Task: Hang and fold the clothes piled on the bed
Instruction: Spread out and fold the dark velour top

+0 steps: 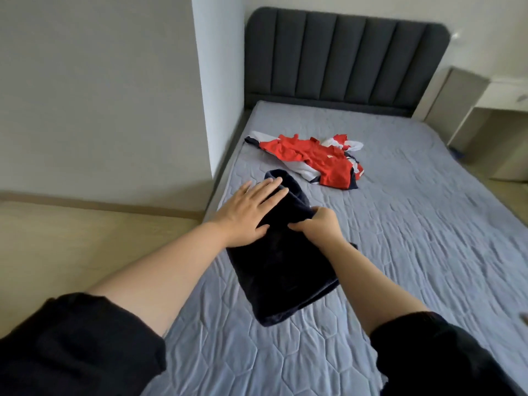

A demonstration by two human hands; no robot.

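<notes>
On the near left part of the bed (pixel 414 238), a dark garment (pixel 280 275) is spread, partly folded. It is pressed flat by the left hand (pixel 245 212), fingers (pixel 265 190) straight, while a fold is pinched by the right hand (pixel 320 227). The cloth is judged soft, light and limp, best gripped at edges and corners. A red and white garment (pixel 314 158) is seen crumpled beyond.

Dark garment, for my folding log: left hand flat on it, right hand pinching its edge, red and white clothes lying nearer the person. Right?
No: the head view shows the red and white clothes beyond the dark garment, toward the headboard. The left hand flat on it and the right hand pinching its edge are correct.
</notes>
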